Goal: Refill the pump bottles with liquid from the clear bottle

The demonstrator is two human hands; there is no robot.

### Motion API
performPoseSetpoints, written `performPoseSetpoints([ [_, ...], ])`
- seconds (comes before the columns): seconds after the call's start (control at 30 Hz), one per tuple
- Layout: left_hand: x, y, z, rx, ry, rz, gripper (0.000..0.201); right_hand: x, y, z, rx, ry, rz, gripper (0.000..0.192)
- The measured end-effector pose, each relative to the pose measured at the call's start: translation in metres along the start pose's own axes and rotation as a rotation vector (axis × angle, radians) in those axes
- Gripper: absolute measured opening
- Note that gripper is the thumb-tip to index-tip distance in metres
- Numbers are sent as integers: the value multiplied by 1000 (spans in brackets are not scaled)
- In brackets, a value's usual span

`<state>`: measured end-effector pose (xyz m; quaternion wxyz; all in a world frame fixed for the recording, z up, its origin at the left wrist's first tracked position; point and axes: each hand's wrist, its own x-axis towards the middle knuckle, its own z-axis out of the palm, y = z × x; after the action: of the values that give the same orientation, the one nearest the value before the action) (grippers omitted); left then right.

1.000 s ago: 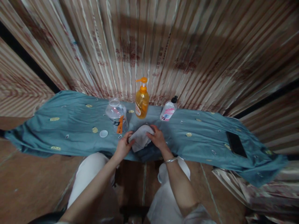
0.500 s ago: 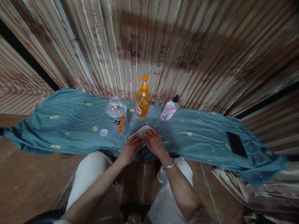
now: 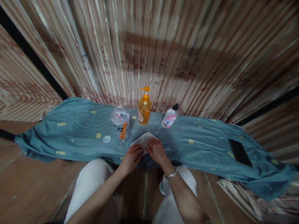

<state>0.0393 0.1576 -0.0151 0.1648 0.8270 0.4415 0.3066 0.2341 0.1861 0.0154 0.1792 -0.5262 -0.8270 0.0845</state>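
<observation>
A folded white cloth (image 3: 145,140), perhaps a paper wipe, lies on the covered table in front of me. My left hand (image 3: 133,155) has its bent fingers closed on the near left side of it. On the right side, the curled fingers of my right hand (image 3: 156,150) press and grip the same cloth; a silver bangle circles that wrist. The fingertips of both hands are partly hidden. Just beyond stand a clear plastic jar (image 3: 121,121) with an orange label, an amber pump bottle (image 3: 144,110) and a clear bottle (image 3: 170,116) with a pink label and black top.
A round white lid (image 3: 106,139) lies left of the jar. Far to the right rests a black phone (image 3: 239,152). The teal patterned tablecloth (image 3: 203,149) is wrinkled and hangs over the near edge. A striped curtain (image 3: 149,49) rises directly behind the table.
The view has tilted up slightly, so everything sits lower in the picture. Both hands stay on the white cloth with only a slight shift of the fingers.
</observation>
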Motion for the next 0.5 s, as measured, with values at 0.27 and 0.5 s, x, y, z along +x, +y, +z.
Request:
performPoseSetpoints([
  [0.27,-9,2,-11,-83,127,-32,35,6,4,8,30,42,-20,37],
  [0.5,-21,2,-33,-81,266,-85,34,13,3,11,113,127,18,38],
])
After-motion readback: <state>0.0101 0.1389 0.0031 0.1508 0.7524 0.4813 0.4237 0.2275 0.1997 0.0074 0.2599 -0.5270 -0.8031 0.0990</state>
